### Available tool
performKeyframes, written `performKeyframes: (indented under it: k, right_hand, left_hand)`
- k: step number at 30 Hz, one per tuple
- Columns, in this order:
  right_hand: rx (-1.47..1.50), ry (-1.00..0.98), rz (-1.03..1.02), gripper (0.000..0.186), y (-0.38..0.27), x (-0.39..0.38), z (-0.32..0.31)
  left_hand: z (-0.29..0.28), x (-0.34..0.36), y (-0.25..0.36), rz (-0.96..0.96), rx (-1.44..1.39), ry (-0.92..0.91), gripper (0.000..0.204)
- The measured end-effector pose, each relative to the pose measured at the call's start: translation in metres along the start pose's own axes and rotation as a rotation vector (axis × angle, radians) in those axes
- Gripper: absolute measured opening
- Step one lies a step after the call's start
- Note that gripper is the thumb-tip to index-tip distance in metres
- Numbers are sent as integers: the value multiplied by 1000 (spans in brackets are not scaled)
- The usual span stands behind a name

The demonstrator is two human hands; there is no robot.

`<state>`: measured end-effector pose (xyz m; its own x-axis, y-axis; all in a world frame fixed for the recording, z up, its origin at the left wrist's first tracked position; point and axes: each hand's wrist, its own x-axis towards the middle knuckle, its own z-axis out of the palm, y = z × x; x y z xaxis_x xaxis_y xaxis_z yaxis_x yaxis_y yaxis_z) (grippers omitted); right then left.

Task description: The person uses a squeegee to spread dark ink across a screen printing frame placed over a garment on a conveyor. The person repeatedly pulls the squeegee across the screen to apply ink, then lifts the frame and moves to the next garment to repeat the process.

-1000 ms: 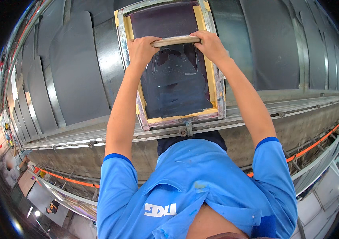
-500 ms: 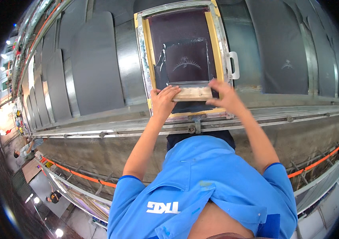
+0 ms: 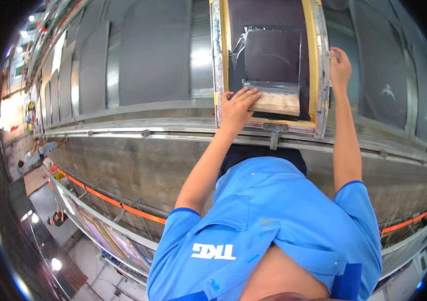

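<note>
A screen frame [image 3: 321, 75] with yellow tape holds a dark mesh [image 3: 272, 50] marked by a wet square and a faint pale design. A wooden squeegee [image 3: 276, 104] lies across its lower part. My left hand [image 3: 237, 106] is at the squeegee’s left end, fingers over it and beside the frame’s left edge. My right hand [image 3: 340, 70] is closed on the frame’s right side, where the handle is mostly hidden by my fingers.
Dark flat pieces [image 3: 153, 55] line the long metal bench on both sides, with a metal rail [image 3: 173, 129] along its near edge. An orange cable [image 3: 113, 198] runs below. Co-workers [image 3: 43, 150] are at the far left.
The squeegee has come down from the upper mesh to the lower end. My right hand has left it for the frame’s right side. Frame and bench now sit farther right in view.
</note>
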<state>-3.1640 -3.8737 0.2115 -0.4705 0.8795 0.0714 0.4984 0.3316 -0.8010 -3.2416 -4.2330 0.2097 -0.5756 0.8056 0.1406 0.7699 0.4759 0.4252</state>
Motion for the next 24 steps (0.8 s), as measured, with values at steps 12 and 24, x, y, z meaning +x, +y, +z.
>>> performKeyframes:
  k: [12, 24]
  right_hand:
    - [239, -51, 11, 22, -171, -165, 291]
    - [105, -74, 27, 19, -218, -195, 354]
  left_hand:
    - [-159, -108, -296, -111, 26, -7, 56]
    - [-200, -154, -376, -39, 91, -8, 65]
